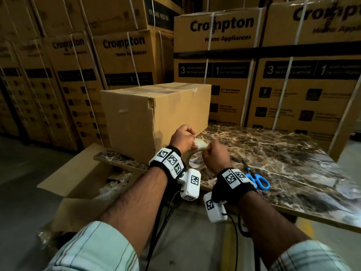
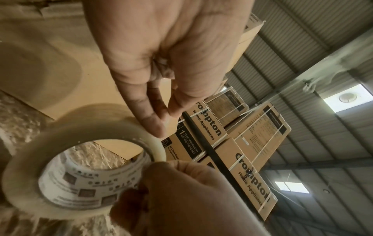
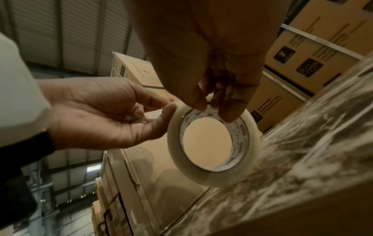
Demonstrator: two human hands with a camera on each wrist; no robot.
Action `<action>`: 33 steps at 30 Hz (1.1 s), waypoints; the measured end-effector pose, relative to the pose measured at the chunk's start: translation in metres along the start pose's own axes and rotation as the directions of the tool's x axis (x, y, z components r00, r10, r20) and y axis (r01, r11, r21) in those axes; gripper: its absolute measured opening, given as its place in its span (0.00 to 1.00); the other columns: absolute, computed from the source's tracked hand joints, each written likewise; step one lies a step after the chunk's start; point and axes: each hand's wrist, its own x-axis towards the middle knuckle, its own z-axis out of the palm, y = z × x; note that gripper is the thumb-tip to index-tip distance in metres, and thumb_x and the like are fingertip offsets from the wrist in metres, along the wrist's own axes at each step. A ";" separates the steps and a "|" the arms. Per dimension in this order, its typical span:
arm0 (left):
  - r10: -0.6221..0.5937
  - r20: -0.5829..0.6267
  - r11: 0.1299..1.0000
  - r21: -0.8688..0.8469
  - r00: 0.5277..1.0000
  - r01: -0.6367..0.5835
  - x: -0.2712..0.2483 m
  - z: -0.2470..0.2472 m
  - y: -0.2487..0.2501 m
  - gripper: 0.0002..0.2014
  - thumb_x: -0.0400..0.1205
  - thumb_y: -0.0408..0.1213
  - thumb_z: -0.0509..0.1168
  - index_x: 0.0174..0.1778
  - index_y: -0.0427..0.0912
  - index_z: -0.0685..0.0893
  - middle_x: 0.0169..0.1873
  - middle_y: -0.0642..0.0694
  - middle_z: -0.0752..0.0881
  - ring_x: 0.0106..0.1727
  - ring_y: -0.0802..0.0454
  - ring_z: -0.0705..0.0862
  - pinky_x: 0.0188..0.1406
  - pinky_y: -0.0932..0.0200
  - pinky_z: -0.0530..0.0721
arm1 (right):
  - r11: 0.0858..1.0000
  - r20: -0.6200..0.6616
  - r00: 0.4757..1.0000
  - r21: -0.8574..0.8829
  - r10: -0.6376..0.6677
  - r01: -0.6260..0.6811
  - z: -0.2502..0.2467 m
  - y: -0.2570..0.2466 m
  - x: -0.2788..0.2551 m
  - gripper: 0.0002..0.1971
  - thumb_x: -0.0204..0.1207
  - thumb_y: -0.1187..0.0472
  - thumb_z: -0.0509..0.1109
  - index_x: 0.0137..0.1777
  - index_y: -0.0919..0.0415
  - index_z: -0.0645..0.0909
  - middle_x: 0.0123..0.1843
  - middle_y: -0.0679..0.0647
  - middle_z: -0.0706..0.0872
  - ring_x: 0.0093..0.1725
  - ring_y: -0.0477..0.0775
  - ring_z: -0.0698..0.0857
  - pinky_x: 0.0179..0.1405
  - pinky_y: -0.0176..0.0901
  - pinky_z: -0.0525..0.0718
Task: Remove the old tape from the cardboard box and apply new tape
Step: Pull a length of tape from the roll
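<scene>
Step in hand, as I judge it: finding and lifting the free end of the new tape, ahead of applying it.

Tape roll (image 1: 196, 153) is held upright just above the near-left part of the marble table (image 1: 293, 163), directly in front of the cardboard box (image 1: 154, 114) and close to its near face.

Right hand (image 1: 214, 153): fingers curled, thumb and fingers gripping the roll at its upper rim, one fingertip reaching into the printed core (right wrist view). It carries the roll.

Left hand (image 1: 183, 136): thumb and forefinger pinched together on the outer face of the roll at its top, just left of the right hand. Left wrist view shows a thin clear sliver between the fingertips (image 2: 159, 127); likely the tape end, but I cannot tell whether it is already lifted off the roll.

Box stands on the far-left part of the table, flaps closed. Clear tape shows glossy along the top seam, with a wrinkled tail at the far-right top edge. Whether this is old tape or fresh I cannot tell.

Blue-handled scissors (image 1: 257, 179) lie on the table to the right of the hands, untouched.

Next move calls for: a firm nail-edge pick to free the end, right hand steadying the roll against the pull, then drawing out a length toward the box top. Risk: clear tape splitting or re-sticking.
</scene>
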 end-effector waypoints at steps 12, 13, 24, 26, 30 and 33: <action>-0.002 0.186 0.998 0.064 0.983 -0.010 0.001 -0.015 0.018 0.12 0.82 0.23 0.53 0.53 0.37 0.80 0.35 0.43 0.81 0.32 0.51 0.79 0.31 0.61 0.80 | 0.803 0.352 0.935 0.543 0.046 -0.244 0.000 -0.011 0.000 0.35 0.67 0.71 0.79 0.70 0.61 0.65 0.57 0.68 0.87 0.57 0.65 0.87 0.60 0.65 0.85; 0.021 0.203 0.994 0.103 0.979 -0.043 0.002 -0.018 0.019 0.14 0.81 0.21 0.53 0.56 0.36 0.80 0.36 0.43 0.82 0.32 0.51 0.79 0.30 0.60 0.78 | 0.787 0.348 0.935 0.559 0.063 -0.261 0.000 -0.012 0.001 0.33 0.67 0.73 0.78 0.69 0.61 0.66 0.57 0.70 0.86 0.58 0.67 0.87 0.60 0.67 0.84; 0.170 0.284 0.720 0.618 0.944 -0.316 0.006 -0.038 0.006 0.32 0.77 0.27 0.66 0.77 0.54 0.71 0.67 0.43 0.72 0.64 0.45 0.76 0.61 0.56 0.79 | 0.659 0.373 0.923 0.671 0.094 -0.338 0.000 -0.010 0.001 0.21 0.72 0.71 0.70 0.63 0.58 0.71 0.56 0.70 0.83 0.48 0.64 0.86 0.52 0.59 0.87; 0.153 0.298 0.750 0.585 0.942 -0.308 0.006 -0.033 0.004 0.31 0.79 0.33 0.69 0.78 0.48 0.70 0.73 0.43 0.72 0.72 0.44 0.74 0.70 0.52 0.75 | 0.684 0.386 0.919 0.649 0.081 -0.333 -0.001 -0.009 0.001 0.22 0.71 0.72 0.70 0.63 0.57 0.71 0.59 0.73 0.83 0.56 0.71 0.85 0.59 0.67 0.85; 0.057 0.267 0.829 0.524 0.962 -0.195 0.009 -0.023 -0.002 0.28 0.81 0.39 0.68 0.76 0.35 0.71 0.73 0.37 0.76 0.72 0.43 0.76 0.73 0.47 0.74 | 0.709 0.380 0.923 0.633 0.065 -0.311 -0.006 -0.007 -0.003 0.23 0.73 0.78 0.64 0.66 0.60 0.71 0.52 0.68 0.84 0.50 0.62 0.84 0.57 0.62 0.85; 0.040 0.333 0.869 0.455 0.942 -0.198 0.009 -0.022 -0.010 0.16 0.82 0.42 0.67 0.61 0.36 0.84 0.60 0.37 0.86 0.63 0.40 0.83 0.68 0.41 0.78 | 0.732 0.365 0.930 0.621 0.046 -0.280 -0.007 -0.003 -0.004 0.23 0.73 0.77 0.63 0.67 0.60 0.71 0.46 0.63 0.84 0.44 0.59 0.83 0.48 0.56 0.83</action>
